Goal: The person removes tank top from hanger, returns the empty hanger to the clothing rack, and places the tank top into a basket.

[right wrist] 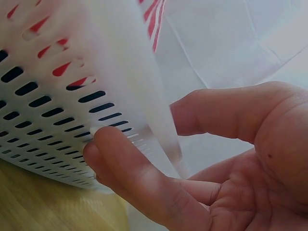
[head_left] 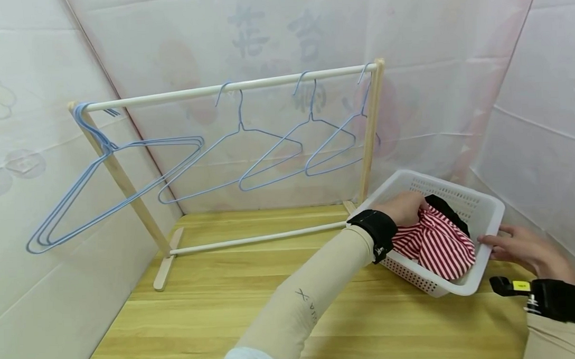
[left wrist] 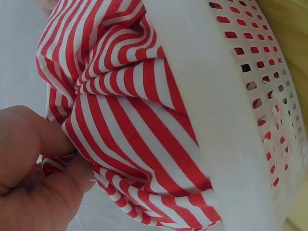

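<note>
A white perforated basket (head_left: 467,289) stands at the right end of a wooden table (head_left: 216,309). A red-and-white striped cloth (head_left: 437,243) lies bunched inside it, with a black garment (head_left: 447,208) behind. My left hand (head_left: 404,207) reaches into the basket and grips a fold of the striped cloth (left wrist: 125,120) between thumb and fingers (left wrist: 43,139). My right hand (head_left: 523,248) holds the basket's right rim. In the right wrist view its thumb lies over the rim and a finger (right wrist: 110,159) presses the basket wall (right wrist: 53,96).
A wooden drying rack with a white rail (head_left: 227,88) stands at the back of the table. Several blue wire hangers (head_left: 241,149) hang on it, some bunched at the left end. White sheeting walls surround the table on three sides.
</note>
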